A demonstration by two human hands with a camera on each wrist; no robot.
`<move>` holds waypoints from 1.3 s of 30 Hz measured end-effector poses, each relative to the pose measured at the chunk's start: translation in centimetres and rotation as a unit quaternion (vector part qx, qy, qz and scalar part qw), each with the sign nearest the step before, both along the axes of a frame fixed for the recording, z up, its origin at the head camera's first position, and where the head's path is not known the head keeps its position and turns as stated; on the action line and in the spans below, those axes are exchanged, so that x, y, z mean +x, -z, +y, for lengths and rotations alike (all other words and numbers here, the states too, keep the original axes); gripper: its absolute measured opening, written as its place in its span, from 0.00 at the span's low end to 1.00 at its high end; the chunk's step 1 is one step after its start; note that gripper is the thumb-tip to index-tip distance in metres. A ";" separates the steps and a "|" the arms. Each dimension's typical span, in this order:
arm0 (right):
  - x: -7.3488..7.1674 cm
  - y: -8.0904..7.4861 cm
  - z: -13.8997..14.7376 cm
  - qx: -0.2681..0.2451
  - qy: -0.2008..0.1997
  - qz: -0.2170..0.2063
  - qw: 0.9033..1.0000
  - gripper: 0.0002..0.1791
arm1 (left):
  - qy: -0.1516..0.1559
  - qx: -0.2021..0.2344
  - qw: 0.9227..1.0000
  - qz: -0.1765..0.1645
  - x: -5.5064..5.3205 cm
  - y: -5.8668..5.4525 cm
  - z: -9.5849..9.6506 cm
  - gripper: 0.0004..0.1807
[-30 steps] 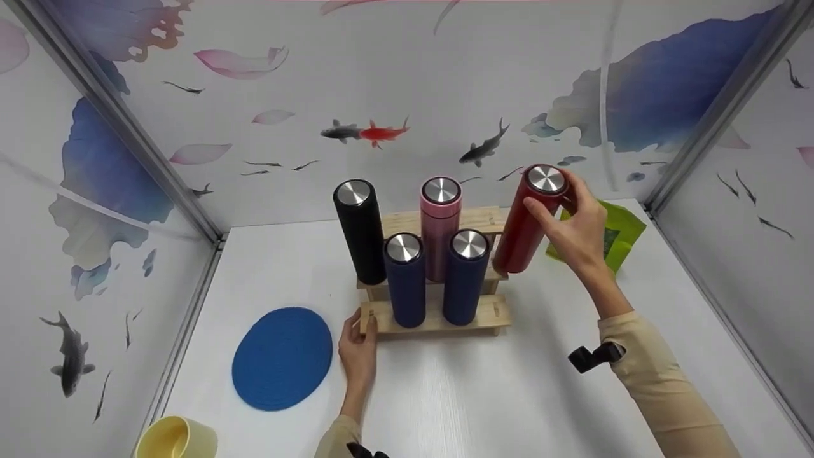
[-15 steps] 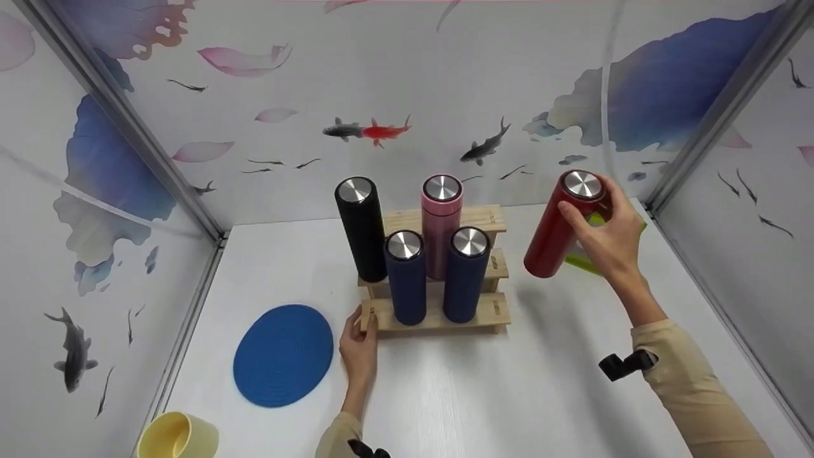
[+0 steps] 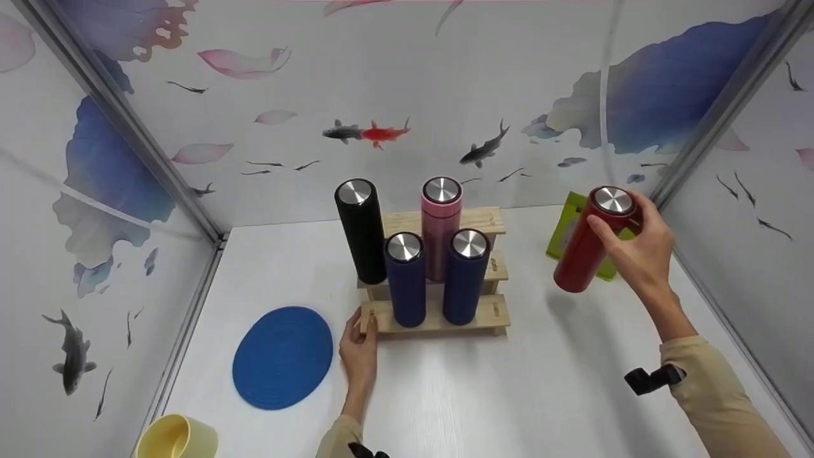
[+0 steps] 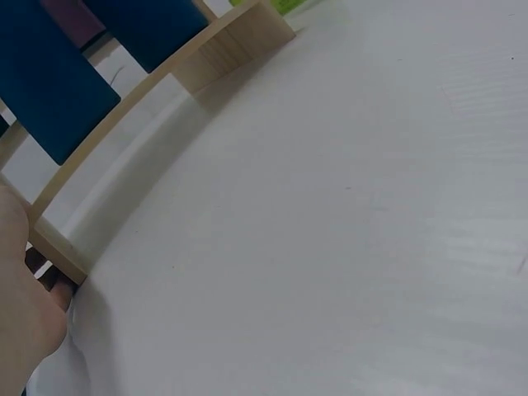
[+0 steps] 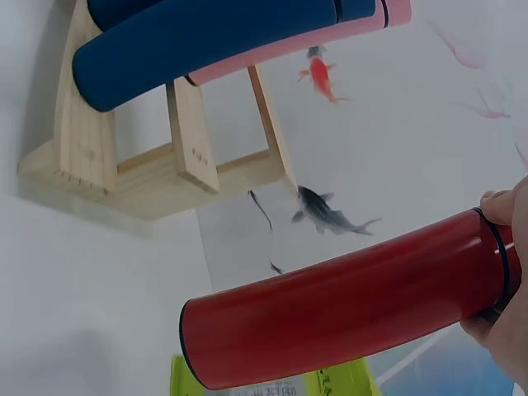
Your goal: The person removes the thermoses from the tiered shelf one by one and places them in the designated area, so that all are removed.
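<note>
My right hand (image 3: 642,248) grips a red thermos bottle (image 3: 582,251) near its silver lid, holding it tilted above the table to the right of the rack. With my left hand (image 3: 359,350) I grip the front left end of a tiered wooden rack (image 3: 499,312), thumb on top of the lowest step. Two blue thermos bottles (image 3: 406,286) (image 3: 467,283) stand on that step. Behind them, on the middle step, are a black thermos bottle (image 3: 360,235) at left and a pink thermos bottle (image 3: 440,235) at centre. The right wrist view shows the red bottle's base pointing left.
A green packet (image 3: 566,219) lies partly behind the red bottle. Left of the rack is a round blue mat (image 3: 283,357), and a yellow cup (image 3: 177,439) stands at the near left. Printed panels in metal frames enclose the white table (image 3: 445,401).
My right hand has carried the red bottle from the rack's right end away to the right and slightly nearer me. The left hand and the rack have stayed in place.
</note>
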State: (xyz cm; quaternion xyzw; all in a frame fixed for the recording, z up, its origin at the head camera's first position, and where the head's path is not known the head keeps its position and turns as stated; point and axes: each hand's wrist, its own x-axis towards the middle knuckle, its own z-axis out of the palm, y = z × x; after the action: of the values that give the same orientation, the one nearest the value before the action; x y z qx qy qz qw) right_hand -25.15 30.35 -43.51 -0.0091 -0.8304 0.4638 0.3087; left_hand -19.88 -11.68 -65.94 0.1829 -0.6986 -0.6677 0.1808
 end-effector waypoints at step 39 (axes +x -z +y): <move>0.7 3.0 7.4 -0.063 0.163 -0.148 0.973 0.38 | 0.020 0.012 1.000 0.000 1.4 -3.8 0.4 0.24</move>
State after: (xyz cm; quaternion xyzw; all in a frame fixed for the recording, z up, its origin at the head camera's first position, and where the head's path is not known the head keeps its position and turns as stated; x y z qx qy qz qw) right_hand -24.44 37.73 -46.53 -0.2324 -0.8234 0.4518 0.2529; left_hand -18.48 -11.29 -62.17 0.1715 -0.6937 -0.6798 0.1653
